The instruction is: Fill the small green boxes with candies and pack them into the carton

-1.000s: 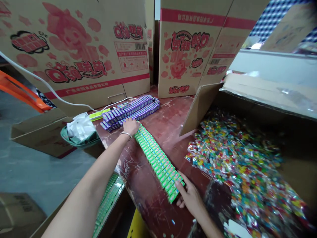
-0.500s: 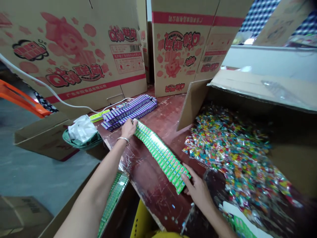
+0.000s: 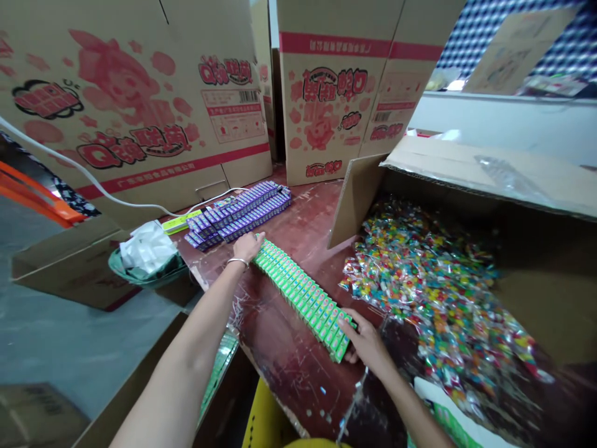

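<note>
A long row of small green boxes [image 3: 301, 289] lies slantwise on the dark red table. My left hand [image 3: 249, 246], with a pale bracelet at the wrist, is closed on the far end of the row. At the near end my right hand [image 3: 361, 336] grips the last boxes, thumb on top and fingers curled below the side. Just beyond my left hand sit stacked rows of small purple boxes [image 3: 247, 211]. To the right of the green row lies a heap of wrapped, colourful candies [image 3: 420, 280].
The candies spill from a cardboard box [image 3: 357, 193] lying on its side. Tall printed cartons [image 3: 140, 93] stand at the back. A white cable [image 3: 116, 200] crosses at left, near a green basket [image 3: 153, 278] with white plastic. An open carton [image 3: 135, 386] stands below the table edge.
The green row's far end has shifted slightly right and nearer along with my left hand, and its boxes look straighter. My right hand keeps its hold. The camera view has shifted a little.
</note>
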A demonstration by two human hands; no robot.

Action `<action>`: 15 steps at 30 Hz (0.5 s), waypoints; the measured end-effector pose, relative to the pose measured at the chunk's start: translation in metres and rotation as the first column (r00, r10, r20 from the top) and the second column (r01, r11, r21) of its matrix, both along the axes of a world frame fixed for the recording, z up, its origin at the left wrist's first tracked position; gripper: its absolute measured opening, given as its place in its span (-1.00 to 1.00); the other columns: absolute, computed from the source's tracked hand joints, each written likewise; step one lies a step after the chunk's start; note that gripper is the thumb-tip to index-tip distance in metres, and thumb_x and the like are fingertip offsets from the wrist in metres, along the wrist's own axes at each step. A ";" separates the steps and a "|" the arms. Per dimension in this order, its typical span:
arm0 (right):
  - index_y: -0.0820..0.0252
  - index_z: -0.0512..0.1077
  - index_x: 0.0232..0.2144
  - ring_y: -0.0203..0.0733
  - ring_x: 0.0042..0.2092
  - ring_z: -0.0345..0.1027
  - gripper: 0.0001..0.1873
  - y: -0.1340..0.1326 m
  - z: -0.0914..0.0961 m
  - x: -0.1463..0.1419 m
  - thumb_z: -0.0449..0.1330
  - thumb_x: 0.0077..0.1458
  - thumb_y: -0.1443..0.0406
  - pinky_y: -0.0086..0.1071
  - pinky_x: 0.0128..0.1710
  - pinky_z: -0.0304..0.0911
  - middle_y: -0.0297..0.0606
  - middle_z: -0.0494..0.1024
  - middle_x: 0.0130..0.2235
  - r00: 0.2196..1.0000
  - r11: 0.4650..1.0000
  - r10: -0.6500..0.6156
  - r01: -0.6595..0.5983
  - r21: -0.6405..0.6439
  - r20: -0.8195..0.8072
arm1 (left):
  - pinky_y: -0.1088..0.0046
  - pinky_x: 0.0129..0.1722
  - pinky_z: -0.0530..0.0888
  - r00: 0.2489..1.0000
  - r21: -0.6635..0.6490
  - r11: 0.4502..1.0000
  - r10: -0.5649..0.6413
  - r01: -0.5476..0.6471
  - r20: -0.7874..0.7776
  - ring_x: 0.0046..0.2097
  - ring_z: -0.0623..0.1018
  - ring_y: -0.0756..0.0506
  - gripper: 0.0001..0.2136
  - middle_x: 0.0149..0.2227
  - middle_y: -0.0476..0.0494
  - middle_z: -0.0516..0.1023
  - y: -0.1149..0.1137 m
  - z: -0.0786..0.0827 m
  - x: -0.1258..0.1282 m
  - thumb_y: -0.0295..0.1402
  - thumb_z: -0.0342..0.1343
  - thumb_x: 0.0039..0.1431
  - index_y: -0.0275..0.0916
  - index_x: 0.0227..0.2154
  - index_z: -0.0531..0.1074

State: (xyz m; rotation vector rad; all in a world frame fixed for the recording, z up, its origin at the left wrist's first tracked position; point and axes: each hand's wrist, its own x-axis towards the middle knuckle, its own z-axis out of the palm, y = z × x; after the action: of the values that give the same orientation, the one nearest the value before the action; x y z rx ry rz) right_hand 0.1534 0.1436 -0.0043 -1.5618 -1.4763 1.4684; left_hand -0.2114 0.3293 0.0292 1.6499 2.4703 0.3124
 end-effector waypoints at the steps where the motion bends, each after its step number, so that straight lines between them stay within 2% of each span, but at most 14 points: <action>1: 0.14 0.30 0.05 -0.22 -0.67 0.38 -0.44 -0.001 0.000 0.002 0.06 0.13 -0.06 -0.46 -0.73 0.26 -0.42 0.49 -0.59 1.000 1.000 0.001 -0.001 -0.006 0.000 | 0.29 -0.13 0.41 1.000 -0.001 1.000 0.007 -0.007 -0.005 -0.05 0.55 -0.30 -0.40 -0.14 -0.43 0.57 -0.005 0.000 0.000 0.08 -0.28 0.23 -0.33 -0.21 0.47; 9: 0.16 0.34 0.06 -0.25 -0.68 0.36 -0.47 -0.010 0.007 0.027 0.10 0.13 0.01 -0.50 -0.75 0.20 -0.42 0.48 -0.62 0.993 0.993 0.118 -0.118 0.002 0.021 | 0.16 -0.03 0.36 0.991 0.031 0.995 0.101 -0.099 -0.085 0.04 0.46 -0.37 -0.43 -0.03 -0.57 0.47 -0.074 -0.001 0.007 -0.01 -0.27 0.27 -0.45 -0.11 0.40; 15: 0.14 0.34 0.06 -0.23 -0.69 0.32 -0.45 -0.012 0.009 0.026 0.10 0.11 -0.02 -0.45 -0.74 0.21 -0.42 0.46 -0.61 0.990 0.993 0.116 -0.116 -0.010 0.076 | 0.10 -0.02 0.33 0.981 0.038 0.984 0.178 -0.176 -0.074 0.06 0.41 -0.38 -0.49 -0.02 -0.58 0.45 -0.089 0.011 0.024 -0.08 -0.25 0.30 -0.46 -0.09 0.38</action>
State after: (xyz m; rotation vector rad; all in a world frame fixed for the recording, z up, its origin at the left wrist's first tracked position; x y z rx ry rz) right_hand 0.1793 0.1317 0.0052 -1.5745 -1.6331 1.4933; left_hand -0.1874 0.2399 0.0400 1.4826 2.6893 0.3161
